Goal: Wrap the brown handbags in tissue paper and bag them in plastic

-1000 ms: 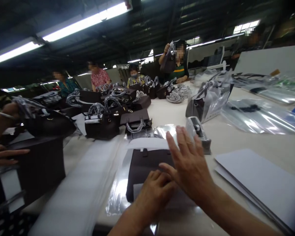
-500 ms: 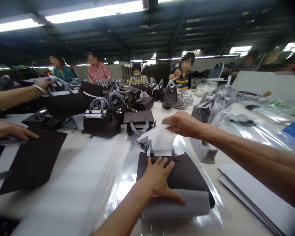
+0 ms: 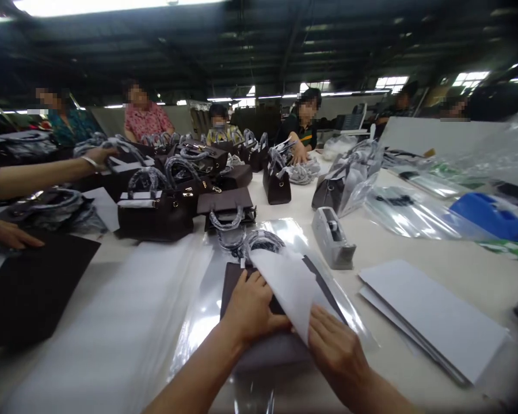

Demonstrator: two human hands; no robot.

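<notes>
Seen from the head camera, a worker's left hand (image 3: 250, 305) lies flat, fingers spread, pressing on a dark brown handbag (image 3: 242, 282) that rests on a clear plastic sheet (image 3: 207, 299) at the near edge of the pale surface (image 3: 397, 253). The right hand (image 3: 339, 351), fingers loosely curled, holds the lower end of a white paper sheet (image 3: 285, 282) that slants across the bag's top; whether it pinches the paper or only presses it cannot be told. The bag's wrapped handles (image 3: 259, 241) lie just beyond the hands. A grey tape dispenser (image 3: 331, 237) stands to the right, near a stack of white sheets (image 3: 427, 316). More brown handbags (image 3: 155, 213) crowd the middle of the surface, where other people sit. At far left, a co-worker's hand (image 3: 8, 234) rests on a dark flat panel (image 3: 30, 287).
</notes>
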